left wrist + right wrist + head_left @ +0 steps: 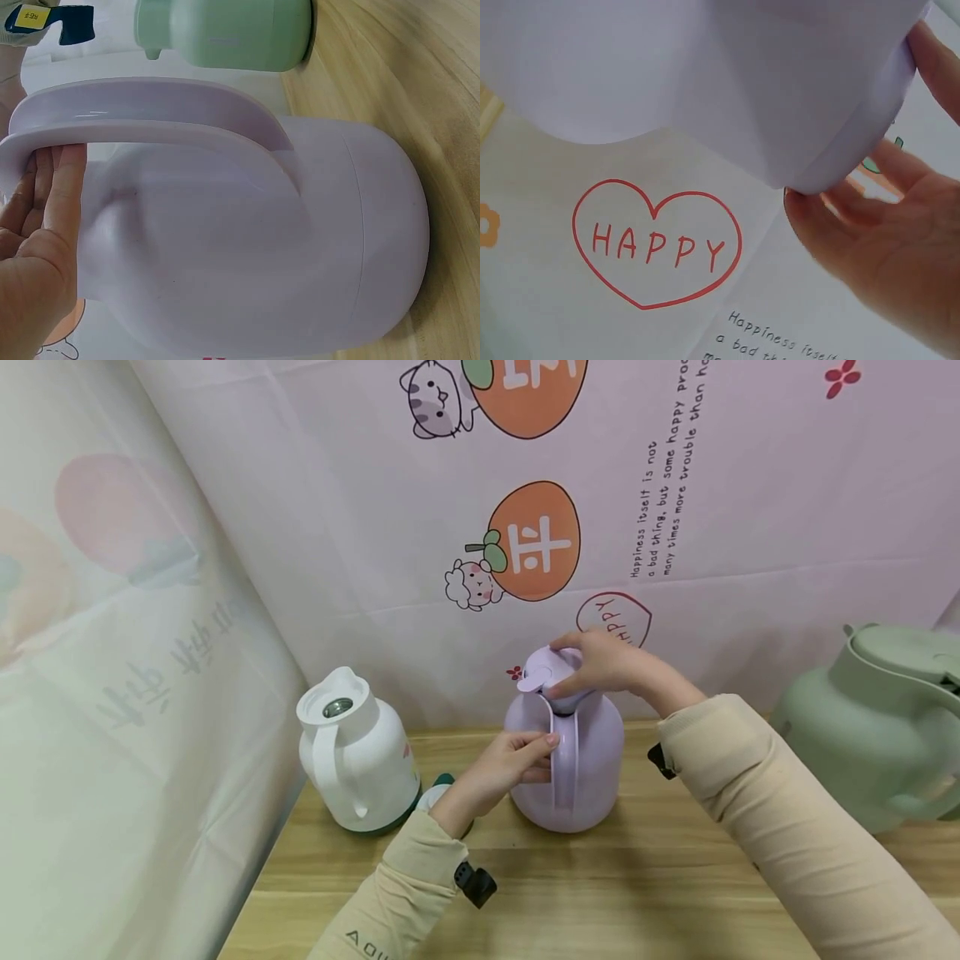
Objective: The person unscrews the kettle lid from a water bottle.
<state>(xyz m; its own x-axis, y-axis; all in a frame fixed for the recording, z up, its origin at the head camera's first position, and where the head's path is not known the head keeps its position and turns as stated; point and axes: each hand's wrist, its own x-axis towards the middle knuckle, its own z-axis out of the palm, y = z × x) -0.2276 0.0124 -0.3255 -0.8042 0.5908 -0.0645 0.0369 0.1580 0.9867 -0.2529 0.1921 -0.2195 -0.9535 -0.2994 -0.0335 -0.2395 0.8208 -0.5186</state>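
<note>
A lilac vacuum jug [602, 768] stands upright on the wooden table, its handle [564, 785] facing me. My left hand [506, 758] holds the upper part of that handle, the thumb lying against its side. In the left wrist view, fingers [66, 184] reach under the curved handle. On top of the jug, my right hand [606, 664] grips the lilac lid [566, 670] between thumb and fingers. The lid's pouring lever points left. From the right wrist, fingertips show curled at the lid's rim [847, 161].
To the left stands a white jug [375, 764] with an uncovered mouth. A small white-and-green lid [433, 795] lies beside it, partly behind my left wrist. A larger green jug [832, 727] is at the right. A printed cloth [360, 527] hangs close behind the jugs.
</note>
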